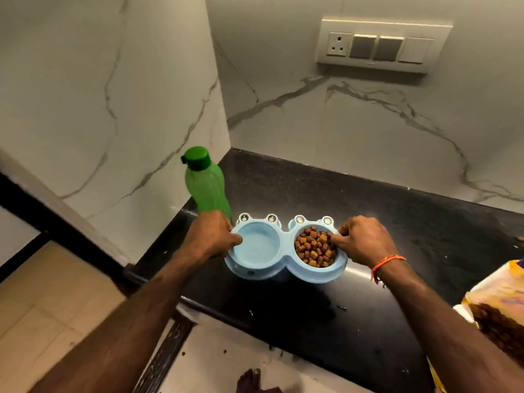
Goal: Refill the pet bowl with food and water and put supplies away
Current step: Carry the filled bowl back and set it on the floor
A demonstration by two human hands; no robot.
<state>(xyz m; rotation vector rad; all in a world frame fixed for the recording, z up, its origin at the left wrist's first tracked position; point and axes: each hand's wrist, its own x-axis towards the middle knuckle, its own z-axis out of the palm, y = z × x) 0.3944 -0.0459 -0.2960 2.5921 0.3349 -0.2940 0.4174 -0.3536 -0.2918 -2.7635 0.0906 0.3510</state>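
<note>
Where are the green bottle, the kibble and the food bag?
green bottle [208, 185]: head view, on its ribbed body below the cap.
kibble [313, 246]: head view, middle of the pile in the right-hand bowl.
food bag [496, 296]: head view, on its yellow-and-white front at the right edge.

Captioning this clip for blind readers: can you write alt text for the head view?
Both hands, left and right, grip the ends of a blue double pet bowl on a black counter: kibble fills its right cup. A capped green bottle stands behind.
</note>
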